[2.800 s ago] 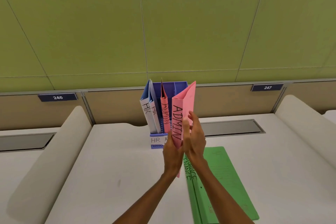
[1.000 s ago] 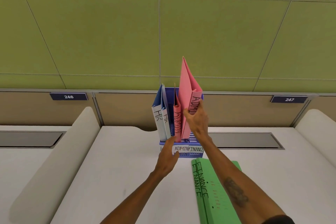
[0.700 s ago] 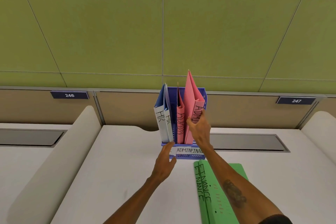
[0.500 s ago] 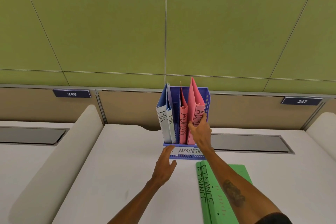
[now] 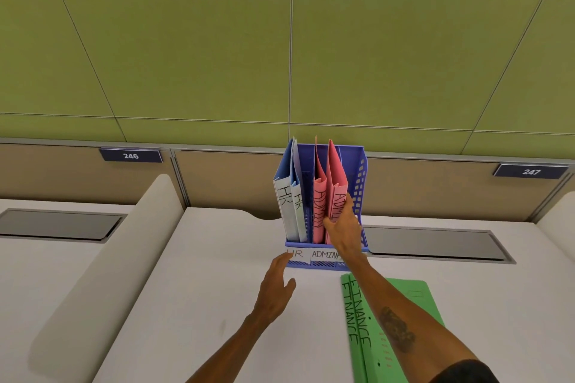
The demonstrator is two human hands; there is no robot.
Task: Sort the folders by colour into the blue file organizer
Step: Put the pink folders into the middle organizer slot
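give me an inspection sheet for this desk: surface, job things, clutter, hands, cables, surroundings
surface: white desk, with a grey recessed hatch set into it at the back right.
job's things: blue organizer upright at the back; two blue folders marked HR in its left slot; two pink folders marked ADMIN in the middle; right slot holds no folder; green folders marked FINANCE flat on the desk in front.
clutter: nothing seen.
hands: left hand open, fingertips at the HR label; right hand grips the right pink folder by its spine.
cables: nothing seen.
surroundings: green wall panels, number plates 246 and 247, rounded side dividers.
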